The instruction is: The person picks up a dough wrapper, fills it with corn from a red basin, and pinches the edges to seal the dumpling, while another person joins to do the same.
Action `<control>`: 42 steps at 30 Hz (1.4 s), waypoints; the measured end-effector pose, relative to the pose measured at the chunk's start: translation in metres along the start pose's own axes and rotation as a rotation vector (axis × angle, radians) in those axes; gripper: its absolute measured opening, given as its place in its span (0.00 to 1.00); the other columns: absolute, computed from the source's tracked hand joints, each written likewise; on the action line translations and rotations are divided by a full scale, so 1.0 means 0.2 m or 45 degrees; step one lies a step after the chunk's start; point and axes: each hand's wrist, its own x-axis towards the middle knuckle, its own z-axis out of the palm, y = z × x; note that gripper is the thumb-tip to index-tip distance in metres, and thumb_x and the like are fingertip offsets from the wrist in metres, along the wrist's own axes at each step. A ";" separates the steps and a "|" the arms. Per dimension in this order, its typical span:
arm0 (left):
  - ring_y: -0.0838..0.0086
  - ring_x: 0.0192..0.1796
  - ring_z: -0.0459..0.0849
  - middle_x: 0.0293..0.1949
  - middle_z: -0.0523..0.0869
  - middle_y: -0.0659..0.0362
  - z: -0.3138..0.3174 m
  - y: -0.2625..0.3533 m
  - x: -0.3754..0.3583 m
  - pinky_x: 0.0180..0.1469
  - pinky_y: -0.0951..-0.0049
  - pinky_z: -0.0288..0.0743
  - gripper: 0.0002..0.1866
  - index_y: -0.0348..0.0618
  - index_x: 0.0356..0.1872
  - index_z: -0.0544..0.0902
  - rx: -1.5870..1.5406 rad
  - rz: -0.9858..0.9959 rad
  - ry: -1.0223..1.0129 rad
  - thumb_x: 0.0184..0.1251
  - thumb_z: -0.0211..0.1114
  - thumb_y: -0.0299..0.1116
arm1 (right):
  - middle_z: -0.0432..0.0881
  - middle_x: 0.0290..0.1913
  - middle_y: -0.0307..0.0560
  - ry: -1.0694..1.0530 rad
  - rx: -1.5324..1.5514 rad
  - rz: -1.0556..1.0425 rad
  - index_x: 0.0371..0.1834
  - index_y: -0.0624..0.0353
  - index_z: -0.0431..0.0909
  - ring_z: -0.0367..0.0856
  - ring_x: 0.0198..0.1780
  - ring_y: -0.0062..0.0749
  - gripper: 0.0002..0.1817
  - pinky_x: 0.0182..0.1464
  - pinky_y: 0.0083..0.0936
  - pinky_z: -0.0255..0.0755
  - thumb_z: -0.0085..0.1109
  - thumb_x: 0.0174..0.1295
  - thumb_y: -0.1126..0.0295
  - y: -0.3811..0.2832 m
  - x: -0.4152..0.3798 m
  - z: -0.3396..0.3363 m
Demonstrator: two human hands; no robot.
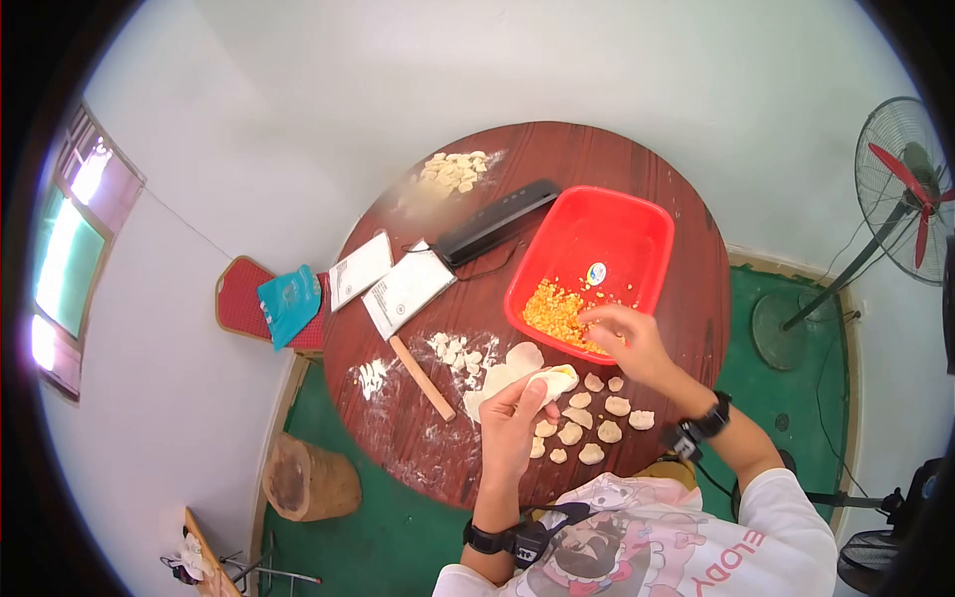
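Note:
A folded dough wrapper (559,379) with a bit of yellow filling showing sits in my left hand (515,416), the fingers closed round it. Over the near edge of the red basin (642,224) reaches my right hand (627,340), its fingers curled above the yellow-orange filling (552,310); whether it holds any is too small to tell. Flat dough wrappers (524,356) lie just beyond my left hand. Several shaped dumplings (609,431) rest on the table between my wrists.
On the round wooden table (696,298) are a rolling pin (423,379), white packets (408,289), a black device (497,221), floured dough pieces (458,353) and more dough (456,171) at the back. A fan (910,184) stands right, a red chair (244,297) left.

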 end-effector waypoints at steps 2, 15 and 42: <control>0.81 0.26 0.74 0.33 0.81 0.55 0.00 0.00 -0.01 0.28 0.81 0.71 0.13 0.29 0.44 0.77 -0.018 0.000 -0.019 0.63 0.55 0.29 | 0.79 0.34 0.50 -0.070 0.061 -0.151 0.40 0.64 0.77 0.79 0.37 0.32 0.13 0.41 0.23 0.72 0.59 0.52 0.72 -0.20 -0.09 0.01; 0.81 0.29 0.76 0.36 0.81 0.55 0.06 -0.02 -0.03 0.31 0.84 0.71 0.14 0.29 0.47 0.75 -0.079 -0.008 -0.114 0.63 0.54 0.28 | 0.80 0.34 0.49 0.197 -0.155 -0.418 0.40 0.66 0.77 0.79 0.33 0.31 0.15 0.34 0.21 0.73 0.63 0.46 0.80 -0.27 -0.25 0.10; 0.81 0.29 0.78 0.35 0.81 0.55 0.06 0.02 -0.16 0.30 0.85 0.72 0.12 0.34 0.45 0.78 0.297 0.172 -0.069 0.60 0.57 0.25 | 0.80 0.29 0.46 0.036 -0.059 -0.234 0.36 0.65 0.78 0.75 0.27 0.22 0.10 0.25 0.17 0.66 0.61 0.48 0.80 -0.36 -0.33 0.07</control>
